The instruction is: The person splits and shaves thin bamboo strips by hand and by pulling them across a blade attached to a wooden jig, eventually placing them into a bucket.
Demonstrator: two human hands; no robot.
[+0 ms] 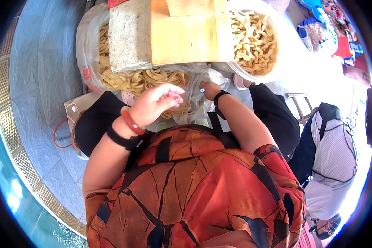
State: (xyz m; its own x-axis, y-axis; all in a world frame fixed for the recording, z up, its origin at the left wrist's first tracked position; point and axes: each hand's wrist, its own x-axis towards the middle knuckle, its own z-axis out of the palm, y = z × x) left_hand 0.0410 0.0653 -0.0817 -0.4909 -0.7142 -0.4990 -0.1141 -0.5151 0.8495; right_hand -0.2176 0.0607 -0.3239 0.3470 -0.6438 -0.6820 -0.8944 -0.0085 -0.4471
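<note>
My left hand hovers over long, flat, pale-yellow strips lying in a clear plastic bag. Its fingers are stretched out and the thumb stands apart, with nothing visible in them. To the right, my right hand is closed beside the crumpled clear plastic. A small bluish-white tip shows at its fingers, but I cannot make out what it belongs to. Behind the hands, a yellow wooden board and a worn white board cover part of the strips.
A white tub at the far right holds short, twisted, yellowish pieces. Packages lie beyond it. On the right stands a small stool beside a pale striped bag. A cream bag is near my left knee.
</note>
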